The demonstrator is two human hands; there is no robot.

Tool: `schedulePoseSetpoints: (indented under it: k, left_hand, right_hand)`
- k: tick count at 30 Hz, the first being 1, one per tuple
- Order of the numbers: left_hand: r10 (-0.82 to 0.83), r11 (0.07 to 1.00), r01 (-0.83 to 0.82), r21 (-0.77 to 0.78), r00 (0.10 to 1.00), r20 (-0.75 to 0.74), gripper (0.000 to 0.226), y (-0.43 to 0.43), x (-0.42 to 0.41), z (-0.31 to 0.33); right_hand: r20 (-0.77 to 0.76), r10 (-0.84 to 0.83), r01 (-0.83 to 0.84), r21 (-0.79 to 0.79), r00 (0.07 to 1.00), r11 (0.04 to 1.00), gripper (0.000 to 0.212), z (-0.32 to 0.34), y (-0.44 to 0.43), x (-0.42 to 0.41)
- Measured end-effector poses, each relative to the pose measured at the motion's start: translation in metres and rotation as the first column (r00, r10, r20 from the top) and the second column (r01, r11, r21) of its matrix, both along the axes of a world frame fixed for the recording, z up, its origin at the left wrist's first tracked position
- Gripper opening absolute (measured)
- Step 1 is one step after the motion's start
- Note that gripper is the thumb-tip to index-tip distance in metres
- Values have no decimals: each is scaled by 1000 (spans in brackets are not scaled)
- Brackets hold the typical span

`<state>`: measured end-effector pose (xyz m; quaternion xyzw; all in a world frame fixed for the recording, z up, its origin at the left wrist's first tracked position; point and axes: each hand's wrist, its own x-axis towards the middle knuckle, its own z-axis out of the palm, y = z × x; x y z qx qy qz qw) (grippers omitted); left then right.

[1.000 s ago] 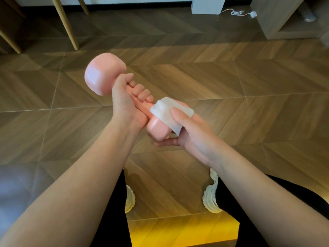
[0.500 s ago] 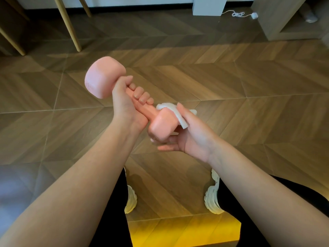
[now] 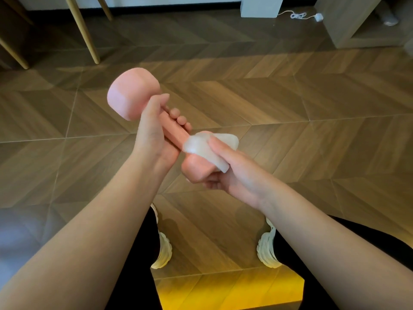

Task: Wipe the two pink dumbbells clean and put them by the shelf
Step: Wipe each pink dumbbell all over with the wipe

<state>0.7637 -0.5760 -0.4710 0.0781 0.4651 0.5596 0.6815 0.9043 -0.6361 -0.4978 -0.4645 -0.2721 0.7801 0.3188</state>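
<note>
So the left hand [image 3: 154, 135] is wrapped round the handle of the pink dumbbell [image 3: 131, 95], holding it tilted in the air over the floor [image 3: 312, 108], far head up and away. The right hand [image 3: 232, 173] is cupped round the near head, thumb pinning a white wipe [image 3: 201, 142] on top, right where head meets handle. I'd say we're mid-wipe on dumbbell one. There's no second one in sight, and the shelf [image 3: 348, 23] is well off at top right, so putting away is all still to do. Versus half a second ago, the wipe has slid from the head's far side back over the top.
</note>
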Motion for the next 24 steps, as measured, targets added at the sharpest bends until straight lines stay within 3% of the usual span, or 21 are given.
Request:
schedulePoseSetpoints:
  k: [3,5,11,14,19,24]
  left_hand:
    - [40,996,-42,-74,999,-29,24,0,0,-6]
    - [63,991,-67,-118,997,-40,27,-1,1,-10]
    - [88,985,-87,-147,996,4,36,0,-3,-4]
    - [101,985,-97,-139,995,17,38,0,-6,-2]
    - [118,982,-112,-150,993,31,38,-2,-1,-2]
    - [122,979,-113,-168,991,46,37,0,0,-2]
  right_hand:
    - [194,-38,-8,231,980,973,62,0,-4,1]
    - [266,-40,-44,301,963,953,62,2,-8,0]
    - [211,-62,-10,324,976,946,32,5,-9,-4]
    - [205,0,-69,333,979,940,44,8,-5,1]
    - [397,-75,-112,427,915,897,59,2,-8,-9]
    - [311,80,-186,328,947,926,64,10,1,11]
